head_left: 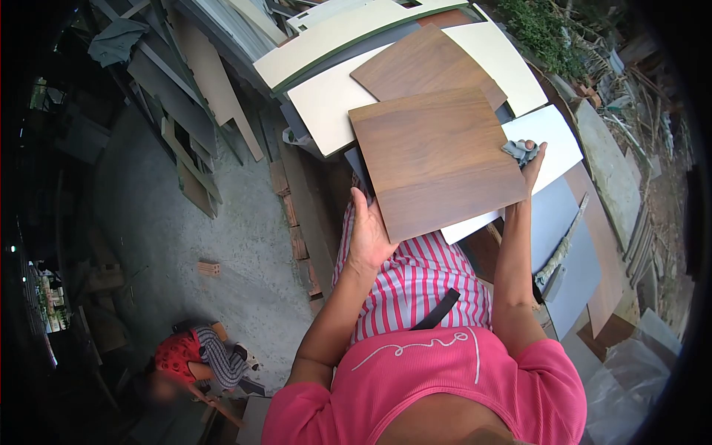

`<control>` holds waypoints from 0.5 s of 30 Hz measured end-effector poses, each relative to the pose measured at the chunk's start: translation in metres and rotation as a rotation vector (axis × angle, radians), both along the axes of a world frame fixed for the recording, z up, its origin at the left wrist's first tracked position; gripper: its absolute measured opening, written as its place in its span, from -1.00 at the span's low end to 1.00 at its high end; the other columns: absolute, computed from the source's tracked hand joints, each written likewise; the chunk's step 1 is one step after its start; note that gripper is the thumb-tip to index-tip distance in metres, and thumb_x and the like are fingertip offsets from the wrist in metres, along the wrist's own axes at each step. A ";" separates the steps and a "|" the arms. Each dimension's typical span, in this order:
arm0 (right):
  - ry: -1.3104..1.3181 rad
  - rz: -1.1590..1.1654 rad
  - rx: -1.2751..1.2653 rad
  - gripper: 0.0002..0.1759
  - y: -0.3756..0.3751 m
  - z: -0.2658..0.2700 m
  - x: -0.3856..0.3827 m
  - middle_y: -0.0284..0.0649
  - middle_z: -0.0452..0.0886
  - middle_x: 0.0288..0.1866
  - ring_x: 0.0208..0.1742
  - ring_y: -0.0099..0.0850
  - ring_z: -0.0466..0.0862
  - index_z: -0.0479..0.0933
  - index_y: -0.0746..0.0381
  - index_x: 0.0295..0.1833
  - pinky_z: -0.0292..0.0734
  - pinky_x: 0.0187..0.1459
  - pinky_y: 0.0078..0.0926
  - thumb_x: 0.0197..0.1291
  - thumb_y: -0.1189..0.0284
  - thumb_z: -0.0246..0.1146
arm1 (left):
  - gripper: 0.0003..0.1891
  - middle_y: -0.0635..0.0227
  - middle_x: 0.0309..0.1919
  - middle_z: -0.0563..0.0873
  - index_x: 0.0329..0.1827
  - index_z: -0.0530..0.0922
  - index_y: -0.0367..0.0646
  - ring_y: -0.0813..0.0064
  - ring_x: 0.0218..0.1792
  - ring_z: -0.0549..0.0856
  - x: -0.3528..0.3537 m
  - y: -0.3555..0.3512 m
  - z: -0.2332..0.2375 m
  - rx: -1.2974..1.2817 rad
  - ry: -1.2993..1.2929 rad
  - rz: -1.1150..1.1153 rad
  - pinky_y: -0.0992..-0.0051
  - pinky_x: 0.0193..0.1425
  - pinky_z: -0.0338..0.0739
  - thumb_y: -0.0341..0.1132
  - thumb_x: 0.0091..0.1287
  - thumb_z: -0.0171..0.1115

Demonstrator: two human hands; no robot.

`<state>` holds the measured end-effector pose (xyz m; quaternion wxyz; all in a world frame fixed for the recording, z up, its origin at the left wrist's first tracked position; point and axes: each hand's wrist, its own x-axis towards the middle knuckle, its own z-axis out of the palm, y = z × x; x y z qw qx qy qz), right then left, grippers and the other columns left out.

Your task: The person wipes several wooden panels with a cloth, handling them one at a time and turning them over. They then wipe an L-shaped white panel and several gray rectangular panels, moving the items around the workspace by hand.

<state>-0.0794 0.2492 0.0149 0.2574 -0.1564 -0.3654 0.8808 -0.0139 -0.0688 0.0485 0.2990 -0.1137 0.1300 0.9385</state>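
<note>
A square brown wood-grain board (437, 163) is held up in front of me, tilted over my lap. Along its lower left edge is my left hand (371, 230), thumb raised and the other fingers hidden beneath the board. My right hand (532, 167) grips the right edge and has a crumpled grey cloth (521, 152) in its fingers. Behind the held board lies a second wood-grain board (423, 63), partly covered by it. Cream panels (319, 111) and a white panel (552, 141) are spread under both.
Long panels (211, 81) lean at the upper left. A brick piece (208, 268) lies on the concrete floor (245, 230). Another person (200, 360) is low down at the lower left. Grey sheets (567, 256) and clear plastic (630, 378) are on the right.
</note>
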 end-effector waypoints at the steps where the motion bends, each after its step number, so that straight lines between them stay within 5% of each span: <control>1: -0.059 0.003 0.007 -0.53 0.002 -0.002 0.005 -0.34 0.46 -0.47 -0.41 -0.46 0.45 0.33 0.03 -0.44 0.39 -0.25 -0.54 0.41 -0.05 -0.14 | -0.49 0.28 0.17 0.50 0.33 0.29 -0.11 0.36 0.19 0.50 0.000 0.001 -0.003 -0.001 -0.002 0.009 0.24 0.21 0.44 0.01 0.45 -0.06; 7: -0.066 0.077 0.027 -0.55 0.057 -0.019 0.023 -0.29 0.55 -0.45 -0.40 -0.47 0.56 0.48 0.08 -0.22 0.48 -0.27 -0.54 0.33 -0.09 -0.01 | -0.52 0.35 0.19 0.49 0.31 0.30 -0.08 0.44 0.20 0.48 0.001 0.020 -0.025 -0.215 0.021 0.023 0.28 0.24 0.42 -0.02 0.44 -0.01; 11: -0.213 -0.158 0.241 -0.51 0.040 0.006 0.035 -0.35 0.52 -0.28 -0.29 -0.55 0.49 0.49 0.14 -0.01 0.40 -0.20 -0.58 0.41 -0.02 -0.11 | -0.52 0.38 0.20 0.48 0.32 0.28 -0.07 0.45 0.20 0.48 0.006 0.034 -0.031 -0.223 0.027 0.093 0.31 0.26 0.41 -0.02 0.44 -0.02; 15: -0.358 -0.023 0.831 -0.56 -0.039 0.050 0.057 -0.33 0.51 -0.24 -0.21 -0.57 0.49 0.54 0.16 0.03 0.40 -0.18 -0.62 0.43 0.09 -0.08 | -0.49 0.33 0.19 0.47 0.33 0.26 -0.10 0.42 0.22 0.47 0.004 0.045 -0.025 -0.263 0.020 0.173 0.31 0.29 0.38 0.02 0.45 -0.06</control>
